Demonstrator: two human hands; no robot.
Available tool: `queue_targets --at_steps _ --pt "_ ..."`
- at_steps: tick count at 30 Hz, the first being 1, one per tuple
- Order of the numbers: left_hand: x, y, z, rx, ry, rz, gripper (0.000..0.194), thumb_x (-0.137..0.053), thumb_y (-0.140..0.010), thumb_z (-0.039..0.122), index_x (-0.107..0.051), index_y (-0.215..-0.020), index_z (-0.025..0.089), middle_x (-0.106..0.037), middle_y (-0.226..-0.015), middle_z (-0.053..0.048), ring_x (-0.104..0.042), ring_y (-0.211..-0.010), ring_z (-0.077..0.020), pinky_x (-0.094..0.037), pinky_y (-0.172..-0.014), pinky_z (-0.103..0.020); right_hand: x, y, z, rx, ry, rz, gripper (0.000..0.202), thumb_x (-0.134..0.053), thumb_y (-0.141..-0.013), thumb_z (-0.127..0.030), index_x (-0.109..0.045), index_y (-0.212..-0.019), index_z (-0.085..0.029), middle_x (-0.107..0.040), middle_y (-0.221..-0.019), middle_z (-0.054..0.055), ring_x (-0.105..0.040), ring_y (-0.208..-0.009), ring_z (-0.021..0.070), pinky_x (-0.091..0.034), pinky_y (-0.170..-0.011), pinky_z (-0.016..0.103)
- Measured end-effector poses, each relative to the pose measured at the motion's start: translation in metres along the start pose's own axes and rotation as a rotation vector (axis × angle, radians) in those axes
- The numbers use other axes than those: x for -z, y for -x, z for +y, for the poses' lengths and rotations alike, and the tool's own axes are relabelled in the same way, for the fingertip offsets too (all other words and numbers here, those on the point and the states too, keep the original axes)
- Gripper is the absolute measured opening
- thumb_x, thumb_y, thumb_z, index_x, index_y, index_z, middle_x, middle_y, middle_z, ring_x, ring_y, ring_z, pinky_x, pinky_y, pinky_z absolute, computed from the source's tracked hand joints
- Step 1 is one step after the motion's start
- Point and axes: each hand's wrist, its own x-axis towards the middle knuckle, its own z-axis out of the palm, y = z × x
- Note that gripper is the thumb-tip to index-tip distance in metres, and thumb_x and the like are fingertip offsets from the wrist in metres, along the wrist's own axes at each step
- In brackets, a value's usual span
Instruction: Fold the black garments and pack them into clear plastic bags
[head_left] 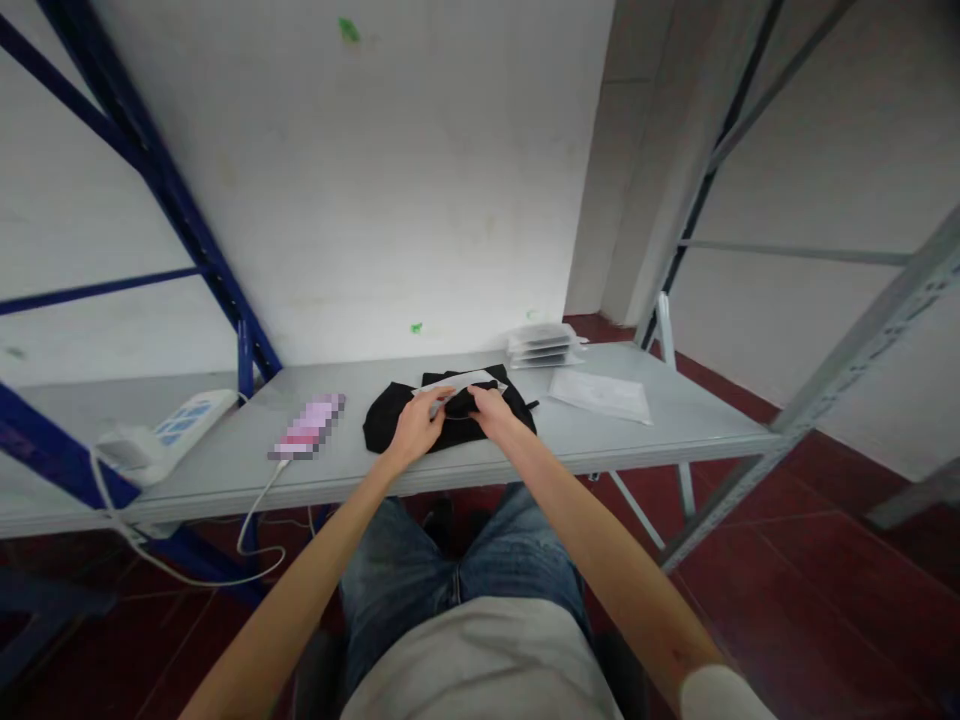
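Observation:
Black fabric [386,413] lies bunched on the grey shelf table, in front of my body. A white sheet [480,378] rests on the fabric, partly covered by a dark fold. My left hand [417,425] is over the middle of the fabric, its fingers curled and pinching at the fold. Close beside it, my right hand [496,412] grips the raised black fold with thumb and fingers. The two hands are a short distance apart, and the fingertips are partly hidden by the cloth.
On the table [570,440], a stack of clear packets [541,345] and one flat white packet [601,394] lie to the right. A phone [309,425] with a white cable and a power strip [184,428] sit left. Blue and grey metal posts flank the table.

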Motion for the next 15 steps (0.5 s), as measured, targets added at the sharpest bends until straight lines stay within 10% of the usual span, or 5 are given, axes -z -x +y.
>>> queue_targets --at_steps 8,15 --pt "0.0 0.001 -0.011 0.032 0.004 -0.002 0.041 -0.047 -0.088 0.008 -0.074 -0.115 0.022 -0.077 -0.118 -0.006 -0.068 -0.115 -0.0246 -0.053 -0.106 -0.041 0.056 0.027 -0.018 -0.078 0.394 0.0 0.017 -0.077 -0.087 -0.031 -0.065 -0.08 -0.021 -0.074 -0.082 0.008 -0.073 -0.084 0.0244 -0.059 -0.075 0.035" --pt "0.001 0.006 -0.009 -0.01 -0.009 0.002 0.032 -0.052 -0.102 0.039 -0.071 -0.122 0.022 -0.073 -0.127 -0.008 -0.063 -0.121 -0.0273 -0.046 -0.113 -0.047 0.081 0.021 -0.019 0.573 1.054 0.018 0.041 -0.075 -0.091 -0.038 -0.064 -0.126 -0.02 -0.068 -0.129 0.015 -0.063 -0.121 0.0292 -0.05 -0.104 0.042"
